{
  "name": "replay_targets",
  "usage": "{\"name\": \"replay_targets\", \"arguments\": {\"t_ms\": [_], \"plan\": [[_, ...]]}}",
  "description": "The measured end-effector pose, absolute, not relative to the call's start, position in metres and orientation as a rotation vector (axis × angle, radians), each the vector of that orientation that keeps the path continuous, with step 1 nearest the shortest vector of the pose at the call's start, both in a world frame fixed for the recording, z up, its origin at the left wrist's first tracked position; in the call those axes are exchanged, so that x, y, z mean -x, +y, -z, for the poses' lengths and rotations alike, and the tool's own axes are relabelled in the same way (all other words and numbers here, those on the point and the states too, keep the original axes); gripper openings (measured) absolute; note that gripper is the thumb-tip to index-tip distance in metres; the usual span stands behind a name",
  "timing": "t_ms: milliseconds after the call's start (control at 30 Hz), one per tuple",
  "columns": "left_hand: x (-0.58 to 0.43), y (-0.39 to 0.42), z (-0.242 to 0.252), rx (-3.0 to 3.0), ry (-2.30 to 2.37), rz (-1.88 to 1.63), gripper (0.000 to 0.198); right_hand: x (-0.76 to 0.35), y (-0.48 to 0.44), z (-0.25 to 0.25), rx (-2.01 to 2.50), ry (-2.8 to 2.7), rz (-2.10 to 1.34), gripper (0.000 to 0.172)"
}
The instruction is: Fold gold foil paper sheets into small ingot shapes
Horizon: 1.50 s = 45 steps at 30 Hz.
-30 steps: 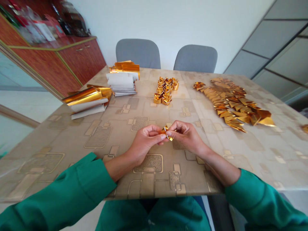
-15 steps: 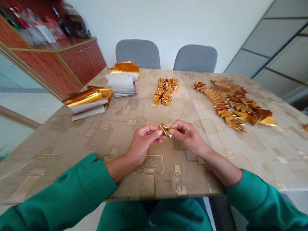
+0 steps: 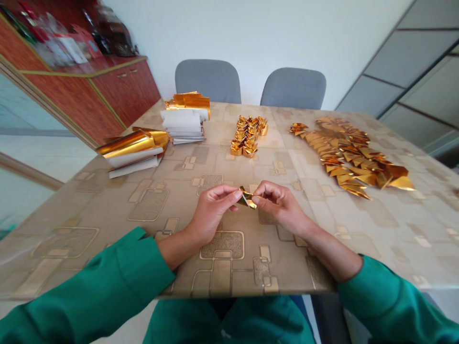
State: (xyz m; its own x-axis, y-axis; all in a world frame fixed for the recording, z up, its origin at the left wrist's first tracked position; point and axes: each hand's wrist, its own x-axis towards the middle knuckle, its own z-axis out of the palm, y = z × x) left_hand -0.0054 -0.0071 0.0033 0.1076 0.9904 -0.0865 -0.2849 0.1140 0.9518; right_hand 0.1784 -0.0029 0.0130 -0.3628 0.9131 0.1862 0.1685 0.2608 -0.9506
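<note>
Between my two hands is a small folded piece of gold foil paper [image 3: 247, 198], with a pale edge showing along one fold. My left hand [image 3: 215, 208] pinches its left end between thumb and fingers. At its right end, my right hand [image 3: 278, 203] grips it with thumb and forefinger. Both hands are just above the table, in front of my body. Beyond them stands a cluster of finished-looking folded gold paper ingots [image 3: 247, 136], set in rows. Fingers cover part of the held piece.
On the left of the patterned tablecloth [image 3: 150, 248] lie a curled gold sheet stack [image 3: 136, 145] and a stack of white-backed sheets [image 3: 184, 124]. A spread of flat folded gold pieces [image 3: 351, 153] covers the right. Two grey chairs [image 3: 208, 81] stand behind the table.
The gold paper has tilted slightly between my fingers, showing more of its dark shiny fold. My hands have hardly moved; the whole view has shifted a little.
</note>
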Motion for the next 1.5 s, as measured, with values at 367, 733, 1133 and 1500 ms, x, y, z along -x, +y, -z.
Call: {"name": "replay_targets", "arguments": {"t_ms": [367,733,1133,1500], "plan": [[0.002,-0.010,-0.005,-0.826,0.849,-1.056,0.032,-0.176,-0.002,-0.009,0.993,-1.599,-1.187,0.031],[0.003,-0.008,-0.002,-0.778,0.852,-1.059,0.026,-0.170,-0.007,-0.005,0.952,-1.620,-1.245,0.022],[0.005,-0.007,-0.002,-0.799,0.865,-1.070,0.036,-0.173,-0.004,-0.007,0.996,-1.511,-1.267,0.027],[0.002,-0.009,-0.002,-0.724,0.852,-1.074,0.026,-0.170,-0.009,-0.009,1.017,-1.597,-0.958,0.010]]}}
